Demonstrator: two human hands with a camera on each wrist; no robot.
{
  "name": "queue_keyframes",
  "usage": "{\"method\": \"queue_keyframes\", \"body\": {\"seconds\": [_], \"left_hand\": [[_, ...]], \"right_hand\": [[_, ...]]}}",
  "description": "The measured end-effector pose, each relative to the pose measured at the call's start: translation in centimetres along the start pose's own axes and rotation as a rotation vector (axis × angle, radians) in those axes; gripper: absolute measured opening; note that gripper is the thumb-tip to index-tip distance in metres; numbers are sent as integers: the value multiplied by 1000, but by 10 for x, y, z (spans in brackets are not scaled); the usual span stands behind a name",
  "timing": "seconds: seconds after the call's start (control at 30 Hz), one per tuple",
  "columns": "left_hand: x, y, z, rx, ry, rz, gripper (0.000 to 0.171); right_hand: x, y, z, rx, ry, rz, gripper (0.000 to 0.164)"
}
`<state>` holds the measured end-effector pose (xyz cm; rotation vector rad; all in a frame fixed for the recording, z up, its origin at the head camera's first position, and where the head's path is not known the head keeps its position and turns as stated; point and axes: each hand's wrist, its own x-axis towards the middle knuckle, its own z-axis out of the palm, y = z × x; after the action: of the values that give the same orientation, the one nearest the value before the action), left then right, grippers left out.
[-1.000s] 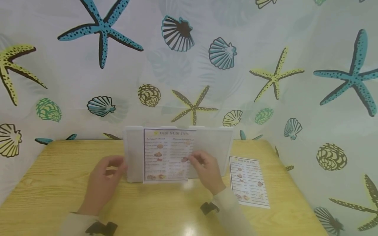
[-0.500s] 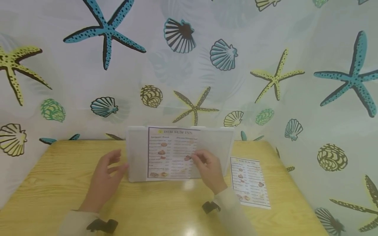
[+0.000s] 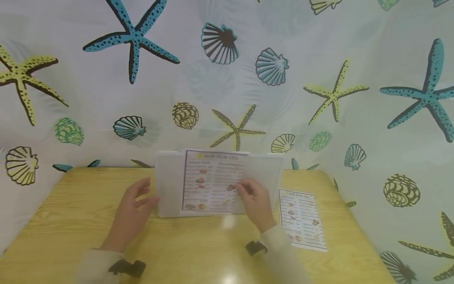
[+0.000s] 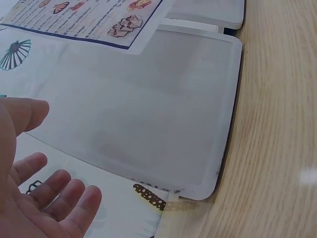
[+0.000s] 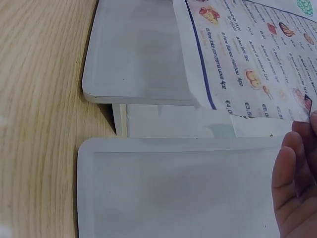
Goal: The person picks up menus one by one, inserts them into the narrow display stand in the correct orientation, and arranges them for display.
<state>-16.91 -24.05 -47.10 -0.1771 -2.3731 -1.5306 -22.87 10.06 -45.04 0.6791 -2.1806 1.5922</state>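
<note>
A printed menu sheet (image 3: 214, 183), headed "DIM SUM INN", is upright before a white hinged panel stand (image 3: 169, 185). My right hand (image 3: 255, 203) pinches the sheet's right edge between thumb and fingers. In the right wrist view the paper (image 5: 247, 64) hangs apart from the lower panel (image 5: 178, 193). My left hand (image 3: 134, 213) is beside the stand's left edge, holding nothing, its fingers loosely bent. The left wrist view shows that thumb (image 4: 32, 114) over the panel (image 4: 138, 104); whether it touches cannot be told.
A second, similar menu sheet (image 3: 301, 219) lies flat on the wooden table (image 3: 191, 252), right of the stand. Behind the table hangs a curtain (image 3: 198, 79) printed with starfish and shells. A gap separates the stand's two panels in the right wrist view.
The held menu has risen and shifted slightly right against the stand, its top now above the stand's edge. My left fingers have spread from the thumb. The view has shifted a little.
</note>
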Motion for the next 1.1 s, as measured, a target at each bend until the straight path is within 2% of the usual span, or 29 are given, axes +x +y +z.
{"method": "queue_keyframes", "body": {"seconds": [0.33, 0.53, 0.7, 0.9, 1.1], "left_hand": [[10, 0, 3, -7, -33, -21, 67], [9, 4, 3, -32, -69, -54, 69], [6, 4, 0, -33, -93, -91, 70], [5, 2, 0, -39, -105, -110, 70], [6, -3, 2, -42, -120, -114, 69]], "right_hand": [[3, 1, -3, 21, 68, -54, 10], [4, 0, -3, 20, 58, -76, 11], [4, 2, -1, 17, 83, -73, 8], [3, 4, -3, 13, 146, -94, 7], [6, 0, -12, -35, 261, -125, 5]]}}
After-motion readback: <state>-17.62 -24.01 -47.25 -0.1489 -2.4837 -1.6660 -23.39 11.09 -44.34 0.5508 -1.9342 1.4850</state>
